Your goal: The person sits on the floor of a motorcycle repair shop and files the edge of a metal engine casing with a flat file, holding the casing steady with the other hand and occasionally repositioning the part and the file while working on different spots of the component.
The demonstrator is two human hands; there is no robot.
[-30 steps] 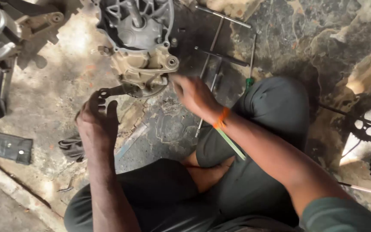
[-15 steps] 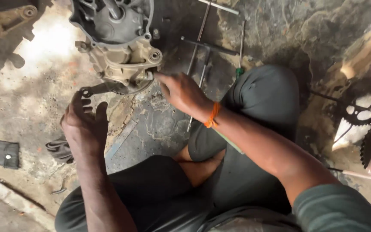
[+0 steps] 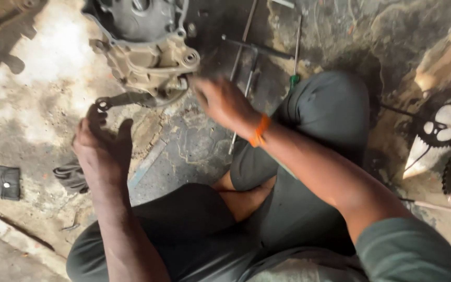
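Your right hand (image 3: 223, 102) touches the engine casing (image 3: 147, 57); your left hand (image 3: 100, 146) reaches the spanner (image 3: 126, 99) on the floor.

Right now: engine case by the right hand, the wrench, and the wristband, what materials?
Engine case: looks like cast metal, probably aluminium; dull grey-tan, grimy, with ribbed moulded contours. Wrench: dark flat metal, likely steel; thin bar with an open end near the left hand. Wristband above the right hand: bright orange, narrow, soft-looking; thread or rubber, too blurred to tell.
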